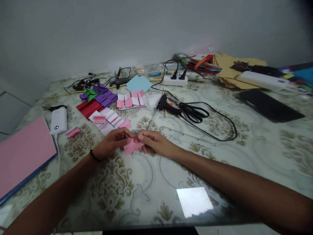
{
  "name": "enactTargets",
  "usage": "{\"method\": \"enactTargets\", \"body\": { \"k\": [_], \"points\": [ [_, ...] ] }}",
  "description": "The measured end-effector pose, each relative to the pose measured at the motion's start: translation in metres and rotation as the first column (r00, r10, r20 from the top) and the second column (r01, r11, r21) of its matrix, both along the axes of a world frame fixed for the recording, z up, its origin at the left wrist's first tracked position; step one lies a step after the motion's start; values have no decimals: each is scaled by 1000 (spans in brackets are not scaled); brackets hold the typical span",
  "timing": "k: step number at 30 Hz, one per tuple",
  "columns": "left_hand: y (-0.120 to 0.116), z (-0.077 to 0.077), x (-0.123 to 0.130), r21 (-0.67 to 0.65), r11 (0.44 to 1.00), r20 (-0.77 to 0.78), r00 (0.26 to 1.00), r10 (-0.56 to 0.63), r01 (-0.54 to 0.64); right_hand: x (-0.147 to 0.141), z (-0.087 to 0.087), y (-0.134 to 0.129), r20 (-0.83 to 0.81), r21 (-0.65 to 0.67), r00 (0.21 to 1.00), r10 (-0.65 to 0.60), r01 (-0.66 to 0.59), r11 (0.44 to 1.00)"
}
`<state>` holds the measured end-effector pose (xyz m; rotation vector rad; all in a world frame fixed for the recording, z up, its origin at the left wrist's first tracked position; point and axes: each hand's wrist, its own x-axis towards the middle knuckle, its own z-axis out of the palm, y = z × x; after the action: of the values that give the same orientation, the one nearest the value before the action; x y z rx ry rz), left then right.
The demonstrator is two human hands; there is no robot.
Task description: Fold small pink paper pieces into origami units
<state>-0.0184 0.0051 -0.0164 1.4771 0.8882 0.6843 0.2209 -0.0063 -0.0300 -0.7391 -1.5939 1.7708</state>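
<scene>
Pink paper piece (131, 148) was in both hands, well in from the near edge of the worktop (149, 204); couldn't tell if it touched the surface. Long axis ran roughly side to side, right end angled a bit toward the far edge. Grip: left hand (114, 141) pinched the left/upper side, right hand (156, 143) clamped the right end, thumb on top, fingers under. So the paper lay right between the two thumbs, both hands about equally near. Pink-and-white folded strips (109, 120) lay just past the left hand, toward the far edge; a loose pink fold (73, 132) sat nearer the left edge. Black glue gun (168, 106) was farther in toward the far edge, right hand closer to it. Hidden: paper's right end and most of its underside. A pale sliver showed below; couldn't tell if second layer. Worktop's right edge was out of frame, fold lines too soft to read.
</scene>
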Motion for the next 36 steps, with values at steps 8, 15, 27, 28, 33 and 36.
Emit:
{"method": "enactTargets", "body": {
  "k": [8, 15, 27, 28, 33, 36],
  "points": [
    [-2, 1, 1, -3, 999, 28, 998, 51, -51, 2, -3, 0, 39, 29, 999, -13, 12, 1000],
    [-4, 6, 6, -48, 999, -62, 998, 17, -20, 1, -4, 1, 18, 23, 1000, -24, 23, 999],
    [-4, 10, 8, 103, 995, -240, 971, 23, 2, 2, 0, -2, 78, 78, 996, -35, 29, 997],
    [-4, 10, 8, 109, 994, -243, 970, 26, 0, 2, 0, -2, 83, 89, 996, -40, 32, 996],
    [-4, 12, 9, 112, 994, -227, 974, 24, 1, 1, -2, -2, 106, 104, 994, -40, 29, 994],
    [-4, 12, 8, 104, 995, -190, 982, 13, 7, 2, -2, -2, 131, 114, 990, -45, 30, 993]
  ]
}}
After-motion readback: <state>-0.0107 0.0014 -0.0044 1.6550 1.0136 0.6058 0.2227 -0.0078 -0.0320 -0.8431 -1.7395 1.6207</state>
